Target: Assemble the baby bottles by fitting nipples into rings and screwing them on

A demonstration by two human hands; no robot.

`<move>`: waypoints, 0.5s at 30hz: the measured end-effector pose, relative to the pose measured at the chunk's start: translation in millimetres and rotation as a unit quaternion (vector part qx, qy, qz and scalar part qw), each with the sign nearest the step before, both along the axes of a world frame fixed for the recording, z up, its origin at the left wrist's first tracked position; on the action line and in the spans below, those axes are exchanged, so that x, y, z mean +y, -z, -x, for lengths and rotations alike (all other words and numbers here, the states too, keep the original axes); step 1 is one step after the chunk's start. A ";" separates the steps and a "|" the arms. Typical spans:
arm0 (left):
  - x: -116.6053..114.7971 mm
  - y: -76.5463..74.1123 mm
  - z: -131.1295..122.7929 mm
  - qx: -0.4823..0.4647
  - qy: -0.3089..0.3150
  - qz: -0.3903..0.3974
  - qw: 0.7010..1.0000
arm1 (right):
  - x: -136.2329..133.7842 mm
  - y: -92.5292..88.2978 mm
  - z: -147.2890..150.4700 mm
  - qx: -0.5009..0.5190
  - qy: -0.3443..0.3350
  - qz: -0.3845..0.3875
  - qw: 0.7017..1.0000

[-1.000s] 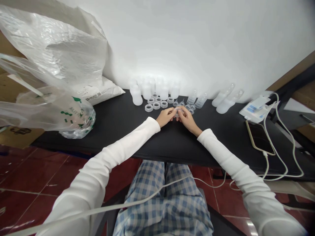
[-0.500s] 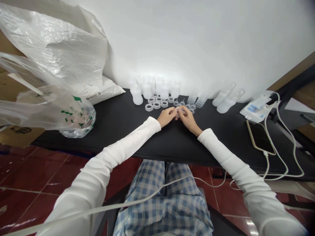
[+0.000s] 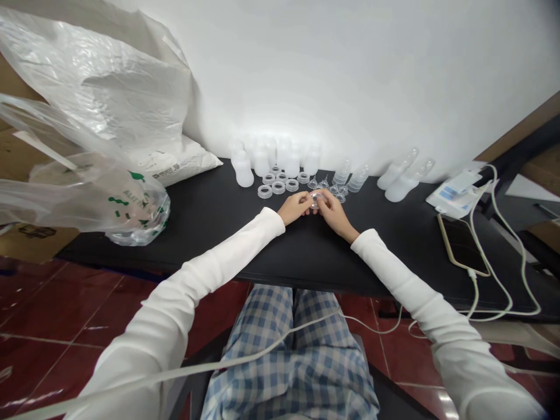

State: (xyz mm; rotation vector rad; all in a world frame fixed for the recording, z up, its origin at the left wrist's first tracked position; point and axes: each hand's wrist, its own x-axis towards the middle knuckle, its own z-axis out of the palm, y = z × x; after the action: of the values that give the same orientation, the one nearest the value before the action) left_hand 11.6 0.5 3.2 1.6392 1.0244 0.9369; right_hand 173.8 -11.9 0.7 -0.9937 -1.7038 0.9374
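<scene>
Clear round baby-bottle piece [image 3: 315,199], possibly a soft silicone teat, is sitting between the two hands just above the table, partly hidden by the fingers. It is looking light and thin-walled, likely to flex and slip a little, so its firmer outer rim seems the best place to take hold. The left hand [image 3: 297,207] is reaching in with its fingers pressed together, their tips bearing on the piece, while the right hand [image 3: 335,214] is pinching it from the other side; exactly which fingers are touching it cannot be told. Frosted white plastic bottles [image 3: 242,170] are standing in a row at the back of the matte black tabletop [image 3: 210,204], with translucent screw rings [image 3: 278,188] lying flat before them and small clear funnel-shaped teats [image 3: 324,184] sitting just beyond the hands. A crumpled clear plastic bag [image 3: 87,87] is billowing at the upper left of the frame, against a white wall [image 3: 350,76]. A gold-edged smartphone [image 3: 461,245] is lying at the right with a white charging cable [image 3: 494,262] trailing from it, and a dark red tiled floor [image 3: 56,303] is showing below the table.
</scene>
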 end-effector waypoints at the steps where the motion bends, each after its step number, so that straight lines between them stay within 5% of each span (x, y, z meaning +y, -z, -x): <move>1: 0.0 -0.5 0.6 0.008 0.002 -0.003 1.000 | 0.1 -0.3 0.0 -0.004 -0.001 -0.008 1.000; 8: -5.8 -3.7 0.8 0.101 -0.039 -0.080 0.991 | 2.8 1.8 -1.2 -0.031 0.017 -0.036 0.999; 15: -9.5 -6.0 -2.0 0.090 -0.067 -0.097 0.989 | -0.3 0.0 -1.3 -0.059 0.046 -0.053 0.996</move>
State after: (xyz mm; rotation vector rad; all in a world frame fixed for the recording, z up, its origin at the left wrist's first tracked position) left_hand 13.7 -9.0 9.2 1.8618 1.2088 1.0181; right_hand 175.1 -12.2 0.7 -1.0656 -1.7702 0.7333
